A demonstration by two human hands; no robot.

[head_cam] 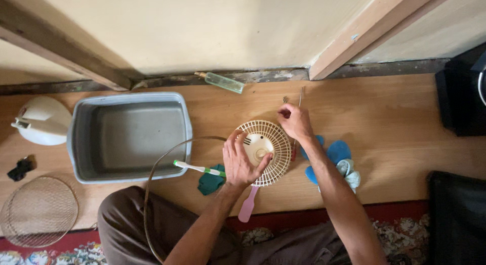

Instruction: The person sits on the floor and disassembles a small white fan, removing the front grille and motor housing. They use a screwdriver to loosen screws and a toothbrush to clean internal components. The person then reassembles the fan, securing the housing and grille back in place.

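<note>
The left hand lies flat and spread on the cream fan guard, its fingers splayed over the guard's left half and pressing on it rather than gripping. The right hand is at the guard's upper right rim, fingers pinched together around something small; what it pinches cannot be made out. The guard lies face up on the wooden floor, just in front of the person's knees, with its round hub showing between the 2 hands. A thin tool with a red handle runs from behind the right hand down past the guard's right edge. To the right of the guard, under the right forearm, sits a blue fan blade. Under the left wrist are a toothbrush with a green and white handle, a green cloth and a pink handle that sticks out from below the guard. A grey basin stands well to the left, with a brown cable curving past its corner. A wire grille lies at the far left, and a clear bottle rests by the wall.
</note>
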